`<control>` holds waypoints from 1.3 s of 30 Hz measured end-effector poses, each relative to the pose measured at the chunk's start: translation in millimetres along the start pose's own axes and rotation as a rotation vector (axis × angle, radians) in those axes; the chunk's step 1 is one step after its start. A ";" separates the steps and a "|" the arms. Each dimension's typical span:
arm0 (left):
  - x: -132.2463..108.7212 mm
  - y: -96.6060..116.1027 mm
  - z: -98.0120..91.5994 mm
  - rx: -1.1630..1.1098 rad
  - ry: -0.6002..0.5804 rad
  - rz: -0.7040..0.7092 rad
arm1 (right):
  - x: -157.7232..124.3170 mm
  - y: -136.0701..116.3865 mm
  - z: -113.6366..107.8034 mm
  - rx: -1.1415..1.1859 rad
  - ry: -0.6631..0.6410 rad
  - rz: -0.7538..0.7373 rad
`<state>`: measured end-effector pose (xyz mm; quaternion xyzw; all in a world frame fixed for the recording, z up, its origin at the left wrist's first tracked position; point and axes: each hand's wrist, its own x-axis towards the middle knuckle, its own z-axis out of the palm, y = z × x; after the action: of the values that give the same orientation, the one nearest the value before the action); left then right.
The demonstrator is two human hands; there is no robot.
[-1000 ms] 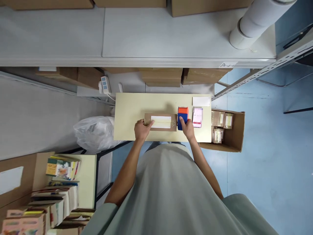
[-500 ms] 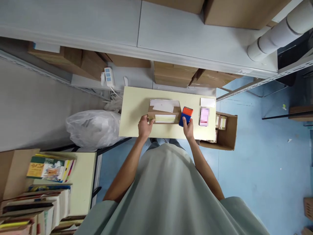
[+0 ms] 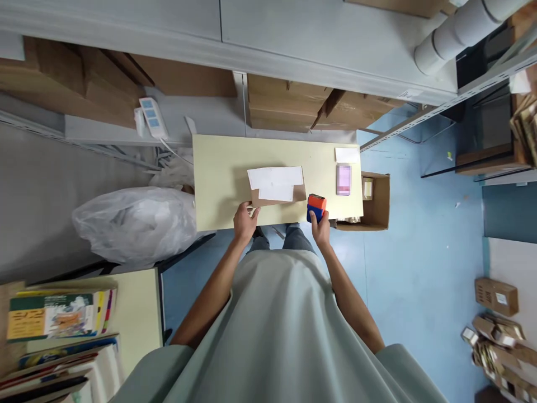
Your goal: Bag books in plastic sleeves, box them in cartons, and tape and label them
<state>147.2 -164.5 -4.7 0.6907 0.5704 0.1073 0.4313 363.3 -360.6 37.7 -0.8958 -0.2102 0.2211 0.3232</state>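
A brown cardboard box point(image 3: 279, 199) with white paper labels on its top lies on the pale yellow table point(image 3: 218, 184). My left hand point(image 3: 245, 222) is at its near left corner, thumb and fingers apart; whether the fingertips touch the cardboard I cannot tell. My right hand point(image 3: 321, 228) is wrapped round a small orange-and-blue handheld block point(image 3: 316, 207), just right of the box and apart from it. Its exact kind is not clear.
A pink-screened phone point(image 3: 344, 180) and a white paper point(image 3: 347, 155) lie at the table's right end. Beside it stands an open carton point(image 3: 380, 207). A bulging plastic bag point(image 3: 134, 224) is at the left. A shelf point(image 3: 293, 50) overhangs the back.
The box has tipped so its top labels face me and its front label no longer shows. Both hands are slightly nearer my body; the block stays in my right hand. My view has shifted.
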 end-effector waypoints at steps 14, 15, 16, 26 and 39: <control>-22.0 -14.1 0.5 0.021 0.335 0.082 | 24.0 65.3 -36.1 -0.580 -0.277 -0.540; -24.5 -6.2 3.5 0.033 0.369 0.102 | 32.6 67.7 -40.4 -0.624 -0.302 -0.575; -27.2 3.8 7.0 0.046 0.389 0.126 | 41.3 69.7 -44.7 -0.670 -0.327 -0.608; -46.7 98.5 67.9 0.156 0.311 0.267 | 110.1 74.1 -76.7 -0.880 -0.548 -0.954; 48.4 127.2 82.3 0.298 0.127 0.532 | 142.9 36.0 -57.8 -1.012 -0.593 -1.020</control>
<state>304.2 -158.0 20.3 0.8634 0.4048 0.1747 0.2453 518.8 -339.7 16.3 -0.6302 -0.7496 0.1527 -0.1329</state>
